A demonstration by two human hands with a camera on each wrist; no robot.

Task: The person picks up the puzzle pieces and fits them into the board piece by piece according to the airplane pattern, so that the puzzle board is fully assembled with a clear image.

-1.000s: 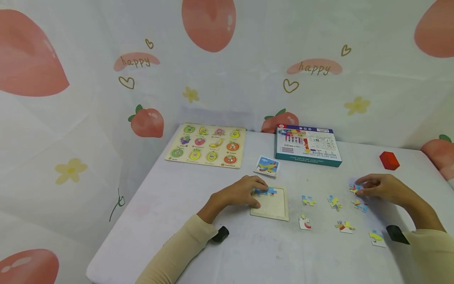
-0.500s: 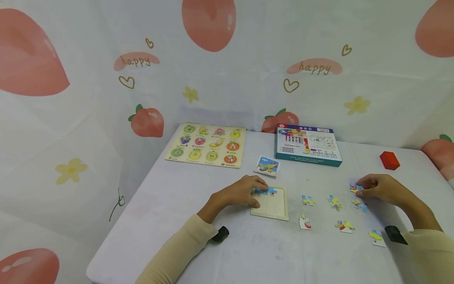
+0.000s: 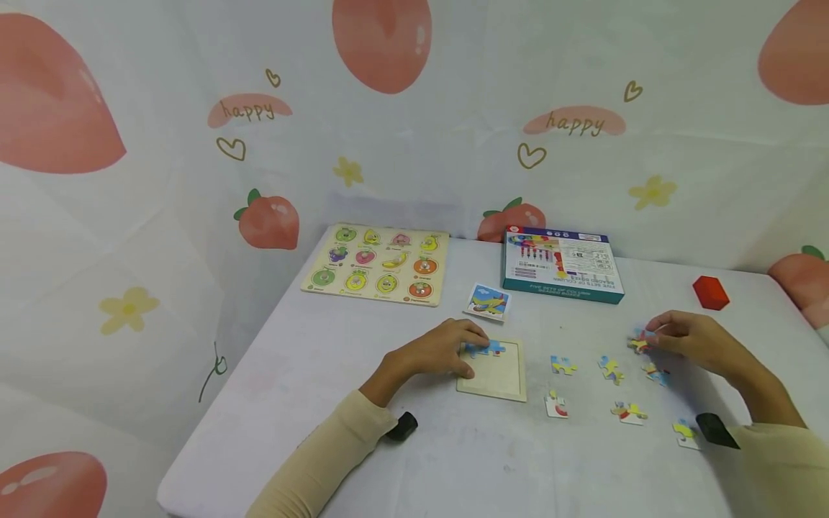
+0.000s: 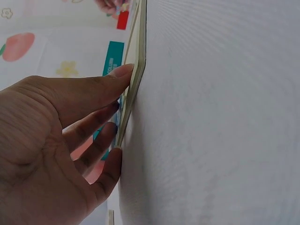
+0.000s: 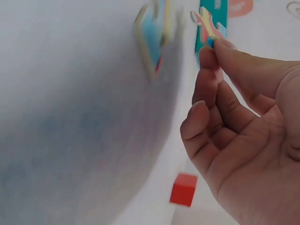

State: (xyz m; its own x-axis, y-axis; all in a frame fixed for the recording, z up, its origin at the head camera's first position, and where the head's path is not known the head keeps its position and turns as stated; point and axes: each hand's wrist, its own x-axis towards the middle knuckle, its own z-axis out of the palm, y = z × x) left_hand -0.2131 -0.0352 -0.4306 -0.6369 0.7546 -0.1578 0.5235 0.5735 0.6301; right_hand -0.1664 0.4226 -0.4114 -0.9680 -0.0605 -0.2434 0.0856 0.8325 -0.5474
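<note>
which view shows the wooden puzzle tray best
Head view: the tray is seen from above, partly covered by the left hand. Left wrist shows it nearly edge-on; right wrist, not visibly.

"happy" on backdrop (image 3: 427, 144), "COLUMN" on box (image 3: 560, 266)

Fruit board (image 3: 378, 267) sits at the table's (image 3: 492, 460) back left corner, box (image 3: 562, 265) right of it by the back edge, block (image 3: 711, 293) near the back right corner. Card (image 3: 488, 302) is just front-left of the box, frame (image 3: 501, 378) before that, loose puzzle pieces (image 3: 630, 413) off to the frame's right.
</note>
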